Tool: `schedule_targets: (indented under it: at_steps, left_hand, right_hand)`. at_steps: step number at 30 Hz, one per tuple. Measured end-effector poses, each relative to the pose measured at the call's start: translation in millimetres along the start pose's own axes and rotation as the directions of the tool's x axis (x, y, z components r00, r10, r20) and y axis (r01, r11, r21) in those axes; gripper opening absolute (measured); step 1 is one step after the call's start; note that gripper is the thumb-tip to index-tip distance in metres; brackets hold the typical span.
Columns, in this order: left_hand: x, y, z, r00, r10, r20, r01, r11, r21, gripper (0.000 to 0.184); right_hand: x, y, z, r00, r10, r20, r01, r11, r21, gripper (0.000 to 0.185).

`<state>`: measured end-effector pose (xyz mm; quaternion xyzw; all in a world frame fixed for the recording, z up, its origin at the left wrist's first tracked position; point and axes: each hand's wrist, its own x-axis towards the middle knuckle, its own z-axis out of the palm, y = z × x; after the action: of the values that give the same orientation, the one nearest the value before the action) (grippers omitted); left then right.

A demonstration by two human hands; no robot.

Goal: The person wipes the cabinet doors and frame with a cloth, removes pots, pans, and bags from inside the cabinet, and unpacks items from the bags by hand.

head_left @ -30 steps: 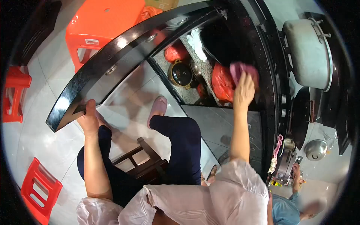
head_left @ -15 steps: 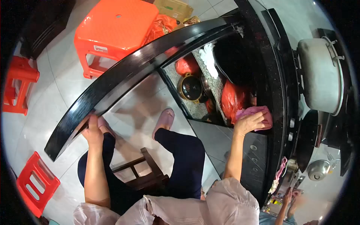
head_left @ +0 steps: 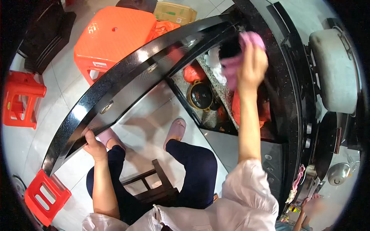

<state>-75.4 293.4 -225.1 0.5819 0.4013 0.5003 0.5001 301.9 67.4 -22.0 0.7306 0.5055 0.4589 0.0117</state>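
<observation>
Here the left hand (head_left: 95,147) grips a door (head_left: 110,82), the right hand (head_left: 252,71) a pink cloth (head_left: 232,70) slanting lower-left.

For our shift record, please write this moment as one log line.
left hand: gripping open cabinet door | right hand: holding pink cloth | red plastic bag, black-lidded pot: inside cabinet

Cloth (head_left: 232,70): matt, creased fabric I am holding. Door (head_left: 131,86): smooth black panel I am gripping, its glossy edge gleaming. Stool (head_left: 125,40): orange plastic, shining on top. Bag (head_left: 236,107): thin red plastic, wrinkling glossily. Pot (head_left: 331,71): dull grey metal. Bowl (head_left: 339,174): polished metal, catching light. Seat (head_left: 161,175): dark wood, smooth. Box (head_left: 175,12): brown cardboard. Floor (head_left: 58,102): pale, glossy tiles, reflecting the lights above me.
</observation>
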Motion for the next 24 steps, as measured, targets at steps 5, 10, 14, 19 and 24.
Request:
schedule_targets:
  at_steps: [5,10,14,19,24]
  left_hand:
    - [6.6,9.9,10.5,0.993,0.118,-0.016,-0.117,0.993,0.02,0.037]
    - [4.0,-12.7,-10.5,0.989,0.042,0.142,-0.04,0.999,-0.015,0.047]
    - [3.7,0.8,-4.6,0.99,-0.007,0.14,0.011,1.0,-0.028,0.041]
    - [1.5,6.3,1.8,0.993,-0.034,0.113,0.051,0.987,-0.15,0.024]
    - [7.7,28.8,12.5,0.999,-0.044,0.018,0.046,0.984,-0.174,0.029]
  right_hand:
    - [2.1,-31.5,117.7,0.94,0.269,-0.21,-0.291,0.953,-0.084,0.049]
    - [-79.5,-89.8,163.7,0.898,0.391,0.2,-0.404,0.914,0.029,0.043]
    - [-41.8,-102.7,120.7,0.786,0.601,0.145,-0.602,0.689,0.403,0.038]
    - [45.9,-64.2,55.4,0.742,0.544,-0.391,-0.382,0.823,0.42,0.036]
    - [79.5,-82.6,41.2,0.725,0.645,-0.24,-0.429,0.696,0.576,0.032]
